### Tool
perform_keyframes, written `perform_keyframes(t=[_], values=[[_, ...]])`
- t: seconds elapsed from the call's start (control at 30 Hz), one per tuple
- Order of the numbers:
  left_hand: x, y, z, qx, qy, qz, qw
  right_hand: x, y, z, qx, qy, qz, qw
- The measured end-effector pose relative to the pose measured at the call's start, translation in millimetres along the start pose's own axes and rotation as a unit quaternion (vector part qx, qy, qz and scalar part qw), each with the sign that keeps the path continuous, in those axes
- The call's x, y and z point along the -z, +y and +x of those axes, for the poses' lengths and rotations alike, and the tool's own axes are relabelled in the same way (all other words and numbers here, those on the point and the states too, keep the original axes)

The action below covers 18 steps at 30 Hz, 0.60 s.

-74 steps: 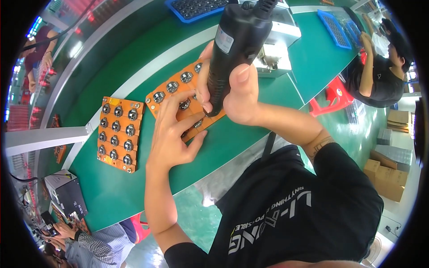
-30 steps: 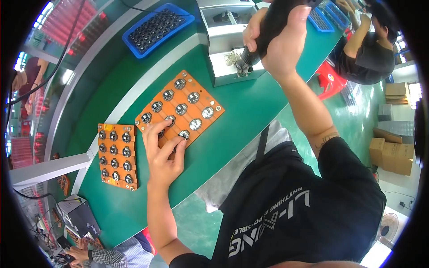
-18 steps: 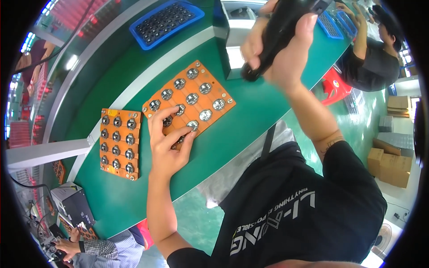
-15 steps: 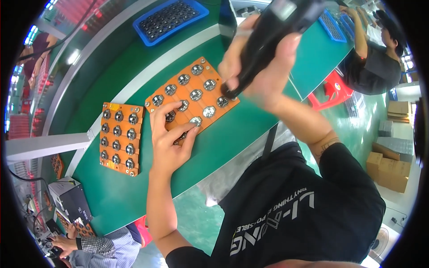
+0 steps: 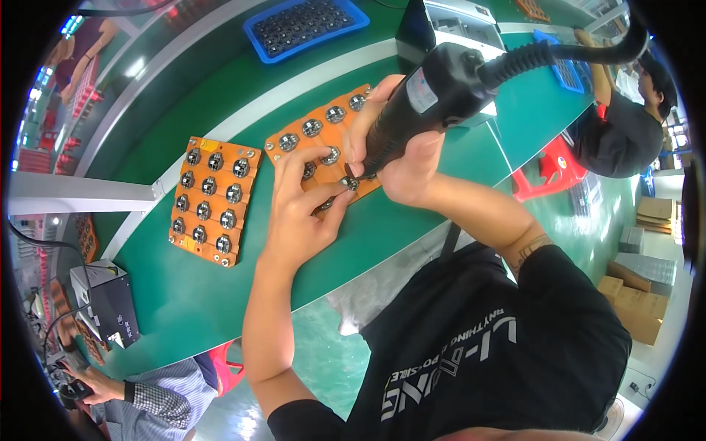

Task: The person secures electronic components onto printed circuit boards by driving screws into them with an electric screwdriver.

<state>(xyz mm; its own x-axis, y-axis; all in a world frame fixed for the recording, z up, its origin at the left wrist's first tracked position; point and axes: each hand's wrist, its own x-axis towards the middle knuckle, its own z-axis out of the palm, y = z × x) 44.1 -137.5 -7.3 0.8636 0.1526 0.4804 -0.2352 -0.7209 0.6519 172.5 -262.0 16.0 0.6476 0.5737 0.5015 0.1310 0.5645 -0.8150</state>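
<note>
My right hand (image 5: 404, 165) grips a black corded electric screwdriver (image 5: 434, 88), which is tilted. Its tip end comes down beside a small round silver-and-black part (image 5: 348, 184) at the near edge of an orange board (image 5: 342, 137). The thumb and index finger of my left hand (image 5: 305, 217) pinch that same part, while its other fingers rest over the board. Rows of similar round parts sit on this board, some hidden by my hands. To its left lies a second orange board (image 5: 201, 171), filled with the same parts.
A blue tray (image 5: 257, 45) of round parts stands at the back. Black-and-white boxes (image 5: 118, 312) stand at the left and far right of the green table (image 5: 220, 309). Co-workers sit at both sides, with a red stool (image 5: 548, 173) at the right. The screwdriver's cable runs up right.
The screwdriver in my right hand has moved left and down the board to the part at my left fingertips. My left hand keeps its pinch there. The whole view has shifted slightly.
</note>
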Motion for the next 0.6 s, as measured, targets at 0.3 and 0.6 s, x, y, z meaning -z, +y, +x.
perform_keyframes(t=[0.3, 0.6], values=[[-2, 1, -1, 0.012, 0.006, -0.005, 1.000, -8, 5, 15, -0.051, -0.032, 0.033, 0.998], [0, 1, -4, 0.010, -0.015, 0.019, 1.000, 8, -32, 21, -0.013, 0.089, -0.040, 0.995]])
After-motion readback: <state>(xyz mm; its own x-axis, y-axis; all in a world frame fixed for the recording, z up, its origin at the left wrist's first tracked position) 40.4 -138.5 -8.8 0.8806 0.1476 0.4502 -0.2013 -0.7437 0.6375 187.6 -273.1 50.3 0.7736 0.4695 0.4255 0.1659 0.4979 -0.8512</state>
